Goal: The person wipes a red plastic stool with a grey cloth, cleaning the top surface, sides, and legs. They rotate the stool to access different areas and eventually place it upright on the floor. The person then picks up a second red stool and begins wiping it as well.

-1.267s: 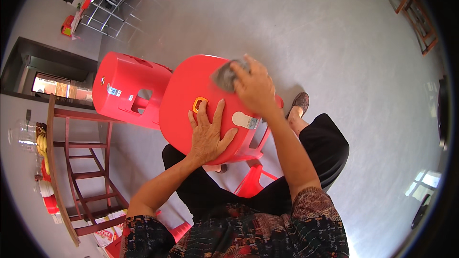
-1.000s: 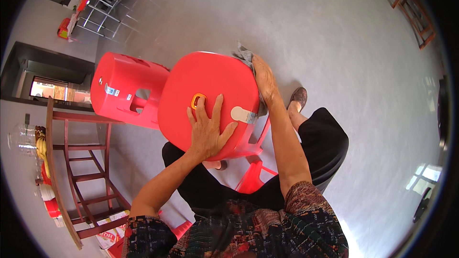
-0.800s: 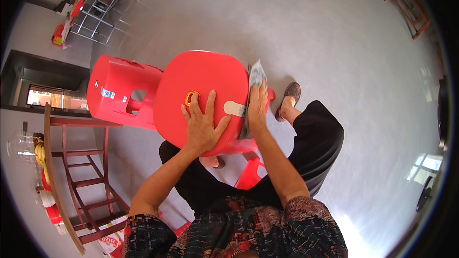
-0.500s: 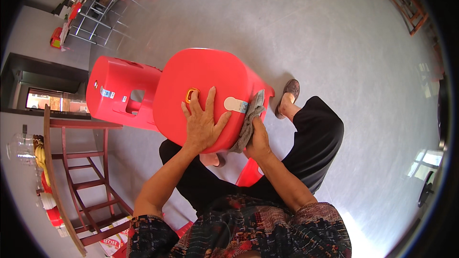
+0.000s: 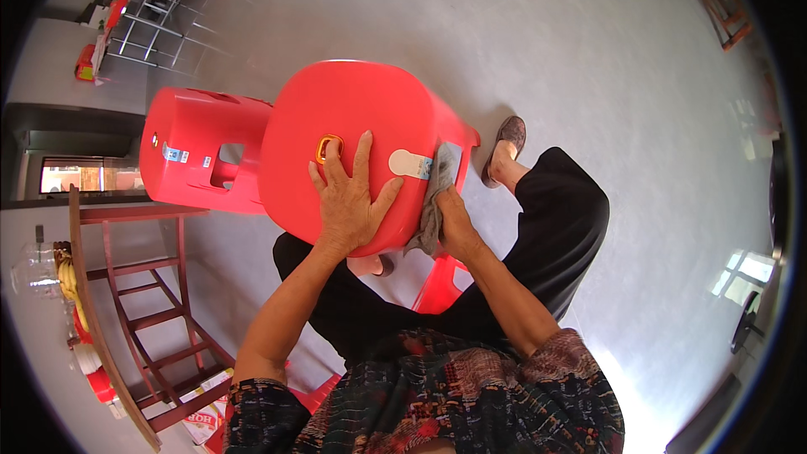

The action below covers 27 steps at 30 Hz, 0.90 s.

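A red plastic stool (image 5: 336, 92) stands in front of me, its seat facing up. My left hand (image 5: 346, 206) lies on the seat with its fingers spread. One fingertip is at the gold-rimmed hole (image 5: 329, 149) in the middle. My right hand (image 5: 458, 223) grips a grey cloth (image 5: 430, 214) and presses it against the stool's right side, beside a pale sticker (image 5: 409, 163) on the edge. Part of the right fingers is hidden behind the cloth.
Another red stool (image 5: 181, 172) lies on its side to the left. A wooden table (image 5: 109, 319) holds bananas (image 5: 69, 279) and a clear jar (image 5: 38, 269). Metal-framed furniture (image 5: 160, 29) stands far left, a wooden rack (image 5: 710, 0) far right. A red stool part (image 5: 439, 287) shows between my legs.
The cloth has shifted and spread a little higher along the stool's side with my right hand. My left hand keeps its place on the seat. The whole view has shifted slightly.
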Available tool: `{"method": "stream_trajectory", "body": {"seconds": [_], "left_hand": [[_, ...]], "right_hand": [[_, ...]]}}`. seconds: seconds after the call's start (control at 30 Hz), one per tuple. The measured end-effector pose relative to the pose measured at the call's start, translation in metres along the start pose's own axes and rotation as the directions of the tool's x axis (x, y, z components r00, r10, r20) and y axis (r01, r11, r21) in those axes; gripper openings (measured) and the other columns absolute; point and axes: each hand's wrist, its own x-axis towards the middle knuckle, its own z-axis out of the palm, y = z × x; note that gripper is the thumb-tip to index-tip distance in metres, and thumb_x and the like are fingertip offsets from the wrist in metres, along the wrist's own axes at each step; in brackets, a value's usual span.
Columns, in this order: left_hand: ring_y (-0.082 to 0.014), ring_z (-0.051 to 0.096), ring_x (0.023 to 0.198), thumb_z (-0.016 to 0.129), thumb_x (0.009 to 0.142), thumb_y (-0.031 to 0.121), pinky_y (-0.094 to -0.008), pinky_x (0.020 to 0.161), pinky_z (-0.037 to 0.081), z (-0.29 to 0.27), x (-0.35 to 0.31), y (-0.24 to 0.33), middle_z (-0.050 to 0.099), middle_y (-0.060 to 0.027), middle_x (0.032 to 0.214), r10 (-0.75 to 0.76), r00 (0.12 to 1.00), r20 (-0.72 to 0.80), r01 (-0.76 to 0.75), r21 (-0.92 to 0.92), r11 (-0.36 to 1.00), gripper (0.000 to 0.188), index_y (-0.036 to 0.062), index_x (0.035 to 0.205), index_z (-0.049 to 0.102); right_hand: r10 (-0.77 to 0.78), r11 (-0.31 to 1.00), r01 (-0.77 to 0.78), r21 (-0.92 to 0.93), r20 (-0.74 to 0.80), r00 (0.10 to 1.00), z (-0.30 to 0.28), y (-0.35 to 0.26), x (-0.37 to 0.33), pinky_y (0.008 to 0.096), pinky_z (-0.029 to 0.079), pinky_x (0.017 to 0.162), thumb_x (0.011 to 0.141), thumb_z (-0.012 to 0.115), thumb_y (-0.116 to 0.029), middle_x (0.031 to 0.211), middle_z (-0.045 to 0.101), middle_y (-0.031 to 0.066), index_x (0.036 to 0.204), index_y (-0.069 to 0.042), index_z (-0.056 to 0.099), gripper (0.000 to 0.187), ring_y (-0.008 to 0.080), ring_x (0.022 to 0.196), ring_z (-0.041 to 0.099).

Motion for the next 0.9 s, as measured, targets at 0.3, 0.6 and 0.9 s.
{"method": "stream_trajectory", "body": {"seconds": [0.3,0.6,0.9], "left_hand": [[-0.0408,0.022,0.134,0.054,0.086,0.050,-0.0603,0.109,0.010,-0.003,-0.001,0.000,0.022,-0.0269,0.142,-0.022,1.000,0.016,0.022,0.001,1.000,0.075,0.0144,0.147,0.028],[-0.0408,0.022,0.135,0.055,0.086,0.049,-0.0607,0.108,0.011,-0.001,0.003,0.007,0.023,-0.0270,0.141,0.008,1.000,-0.005,-0.008,-0.027,1.000,0.075,0.0138,0.147,0.029],[-0.0403,0.022,0.135,0.054,0.087,0.052,-0.0616,0.108,0.011,-0.003,-0.002,-0.001,0.023,-0.0274,0.142,-0.034,0.999,-0.008,0.034,-0.020,0.999,0.076,0.0140,0.147,0.029]], "right_hand": [[-0.040,0.811,-0.297,-0.504,-0.554,0.832,-0.077,-0.002,0.073,0.0384,0.048,0.072,0.086,0.051,-0.021,0.112,0.057,0.0230,0.119,-0.001,0.048,0.038,0.0312,0.094,0.058],[0.039,0.626,-0.525,-0.576,-0.650,0.759,-0.100,0.109,0.109,0.0569,0.037,0.098,0.083,0.055,-0.037,0.132,0.040,0.0287,0.139,-0.019,0.031,0.063,0.0490,0.118,0.045],[0.480,0.636,-0.533,-0.558,-0.256,0.839,-0.057,0.070,0.026,0.0549,0.055,0.073,0.075,0.060,-0.006,0.125,0.050,0.0186,0.126,-0.008,0.049,0.052,0.0333,0.098,0.062]]}}
